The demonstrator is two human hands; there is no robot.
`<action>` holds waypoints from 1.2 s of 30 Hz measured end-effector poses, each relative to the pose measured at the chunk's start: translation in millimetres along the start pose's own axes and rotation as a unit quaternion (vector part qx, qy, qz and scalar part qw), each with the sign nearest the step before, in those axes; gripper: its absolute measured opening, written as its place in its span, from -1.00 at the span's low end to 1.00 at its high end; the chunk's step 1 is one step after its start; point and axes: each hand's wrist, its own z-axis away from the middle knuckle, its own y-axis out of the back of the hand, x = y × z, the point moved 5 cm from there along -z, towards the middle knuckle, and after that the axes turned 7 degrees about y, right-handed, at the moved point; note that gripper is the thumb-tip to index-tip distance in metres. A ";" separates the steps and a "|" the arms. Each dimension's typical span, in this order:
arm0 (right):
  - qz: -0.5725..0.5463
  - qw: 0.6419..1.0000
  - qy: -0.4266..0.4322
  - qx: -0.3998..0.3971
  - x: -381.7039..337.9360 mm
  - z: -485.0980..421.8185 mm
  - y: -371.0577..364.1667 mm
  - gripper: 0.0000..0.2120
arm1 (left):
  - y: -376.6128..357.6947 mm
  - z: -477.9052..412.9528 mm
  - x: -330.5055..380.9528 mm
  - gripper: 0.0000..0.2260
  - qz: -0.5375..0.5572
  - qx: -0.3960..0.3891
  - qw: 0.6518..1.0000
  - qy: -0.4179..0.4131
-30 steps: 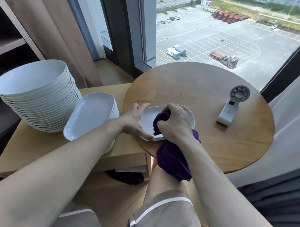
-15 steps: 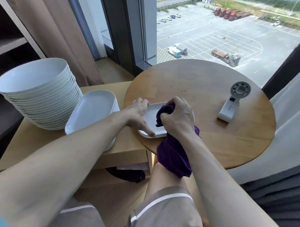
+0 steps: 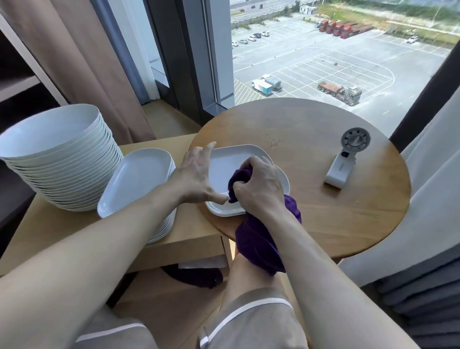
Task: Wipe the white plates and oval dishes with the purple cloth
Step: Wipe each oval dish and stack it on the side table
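A white oval dish [image 3: 228, 162] lies flat at the near left edge of the round wooden table [image 3: 327, 204]. My left hand [image 3: 197, 173] rests on the dish's left rim, thumb on its near edge, fingers spread, holding it down. My right hand [image 3: 259, 185] is clenched on the bunched purple cloth [image 3: 258, 240], pressing it onto the dish's right half; the rest of the cloth hangs off the table edge. To the left, a stack of oval dishes [image 3: 137, 179] leans beside a tall stack of round white plates [image 3: 57, 155].
Both stacks stand on a low wooden side table [image 3: 52, 228]. A small white handheld fan [image 3: 344, 160] lies on the round table's right side. A window and curtains are behind, a grey sofa edge at right. A dark object lies under the side table.
My right hand has rubbed the cloth across the dish, ending nearer its near right part. My left hand spread its fingers farther along the left rim. The dish stays in place.
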 end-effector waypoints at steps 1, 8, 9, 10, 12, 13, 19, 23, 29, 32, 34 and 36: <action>-0.002 1.000 0.002 -0.002 -0.5 0.6 -0.1 -0.82 | 3.2 2.1 -0.9 0.16 0.000 0.014 1.000 0.002; -0.013 1.000 0.010 0.001 -2.4 2.8 0.2 -0.81 | 25.0 14.4 -13.1 -0.24 -0.045 0.080 0.996 0.004; -0.012 1.000 0.013 -0.001 -3.1 3.5 -1.0 -0.81 | 29.4 15.6 -15.9 -0.24 -0.051 0.081 0.995 0.005; -0.012 1.000 0.016 -0.002 -3.6 4.2 -2.2 -0.80 | 34.4 17.5 -18.9 -0.24 -0.051 0.082 0.995 0.009; -0.012 1.000 0.023 -0.005 -4.6 5.2 -4.5 -0.80 | 45.7 24.1 -26.7 -0.20 -0.042 0.094 0.995 0.020; -0.011 1.000 0.027 -0.006 -4.9 5.3 -5.6 -0.81 | 51.1 28.6 -32.0 -0.18 -0.033 0.107 0.993 0.030; -0.012 0.999 0.033 -0.006 -3.9 4.9 -4.3 -0.81 | 70.4 65.3 -78.9 -0.15 0.054 0.190 0.970 0.139; -0.018 1.000 0.018 -0.002 -1.6 3.8 -2.0 -0.82 | 71.3 90.3 -105.5 -0.12 0.092 0.226 0.941 0.233; -0.017 0.999 -0.010 0.036 7.8 0.0 6.2 -0.80 | 50.5 116.3 -127.8 -0.13 0.112 0.251 0.908 0.317; -0.032 0.997 -0.025 0.066 16.6 -1.4 13.2 -0.81 | 40.2 121.6 -131.6 -0.14 0.121 0.259 0.897 0.338; -0.045 0.994 -0.041 0.089 23.0 -1.2 16.5 -0.82 | 35.0 124.6 -130.7 -0.10 0.135 0.263 0.892 0.342; -0.049 0.992 -0.051 0.101 28.6 -1.0 17.7 -0.81 | 29.4 126.2 -129.1 -0.07 0.136 0.254 0.893 0.345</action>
